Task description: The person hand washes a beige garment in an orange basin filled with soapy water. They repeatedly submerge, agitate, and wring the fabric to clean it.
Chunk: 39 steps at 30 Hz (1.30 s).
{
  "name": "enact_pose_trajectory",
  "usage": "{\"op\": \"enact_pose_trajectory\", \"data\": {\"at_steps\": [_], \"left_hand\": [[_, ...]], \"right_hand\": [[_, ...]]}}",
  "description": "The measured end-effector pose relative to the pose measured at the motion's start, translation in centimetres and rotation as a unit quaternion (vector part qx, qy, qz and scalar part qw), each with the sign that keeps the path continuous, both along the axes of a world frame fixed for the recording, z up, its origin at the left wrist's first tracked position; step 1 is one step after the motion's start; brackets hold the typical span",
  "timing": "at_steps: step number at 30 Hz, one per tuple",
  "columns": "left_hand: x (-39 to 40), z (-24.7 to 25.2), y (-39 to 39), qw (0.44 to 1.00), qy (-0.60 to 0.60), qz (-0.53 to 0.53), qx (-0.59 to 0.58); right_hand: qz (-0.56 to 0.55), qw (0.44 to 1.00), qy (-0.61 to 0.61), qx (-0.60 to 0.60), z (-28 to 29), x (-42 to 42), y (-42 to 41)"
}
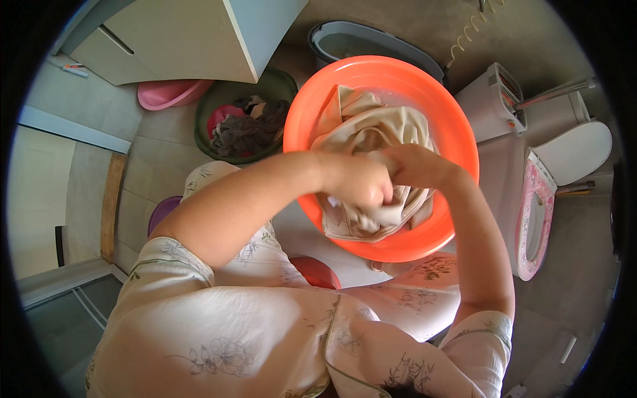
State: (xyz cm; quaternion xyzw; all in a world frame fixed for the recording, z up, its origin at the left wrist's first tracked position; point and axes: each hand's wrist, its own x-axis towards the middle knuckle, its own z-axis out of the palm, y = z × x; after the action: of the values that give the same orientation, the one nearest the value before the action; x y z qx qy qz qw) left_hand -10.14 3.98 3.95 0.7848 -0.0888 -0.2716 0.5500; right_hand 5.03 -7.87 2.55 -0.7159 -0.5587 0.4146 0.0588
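Observation:
A wet beige garment [398,124] lies bunched in a large orange plastic basin [460,149], with some water showing at the basin's far side. My left hand [358,181], on the arm at the picture's left, is closed on a fold of the garment. Touching it, my right hand [415,164] grips the cloth from the other side; its fingertips are partly hidden. Below both hands the lower part of the garment hangs over folds near the basin's near wall.
A green basin [204,134] with dark and red clothes stands left, beside a pink basin [171,94] under a cabinet [174,40]. A grey tub [348,40] with water is behind. A toilet seat with pink cover [527,234] is right, a red stool or basin [316,272] below.

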Motion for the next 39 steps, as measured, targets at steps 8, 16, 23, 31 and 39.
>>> {"op": "enact_pose_trajectory", "data": {"at_steps": [8, 16, 23, 31, 39], "left_hand": [[0.1, 2.1, 5.6, 0.962, -0.192, 0.194, -0.013], [1.2, 4.4, 5.8, 0.901, -0.239, 0.264, -0.247], [3.6, 0.2, 4.6, 0.89, -0.064, 0.251, -0.375], [5.0, -2.3, 0.6, 0.778, 0.037, 0.407, -0.477], [7.4, -6.4, -3.6, 0.726, 0.178, 0.361, -0.557]], "right_hand": [[-0.495, 0.828, 0.123, 0.233, 2.7, 3.5, -8.4], [-0.551, 0.559, 0.402, 0.472, 9.2, -0.3, -9.8], [-0.622, 0.512, 0.427, 0.41, 2.3, 1.8, -10.1], [-0.631, 0.471, 0.426, 0.445, 0.0, 2.4, -9.0], [-0.162, 0.781, -0.202, 0.568, -2.6, -7.3, -2.9]]}}
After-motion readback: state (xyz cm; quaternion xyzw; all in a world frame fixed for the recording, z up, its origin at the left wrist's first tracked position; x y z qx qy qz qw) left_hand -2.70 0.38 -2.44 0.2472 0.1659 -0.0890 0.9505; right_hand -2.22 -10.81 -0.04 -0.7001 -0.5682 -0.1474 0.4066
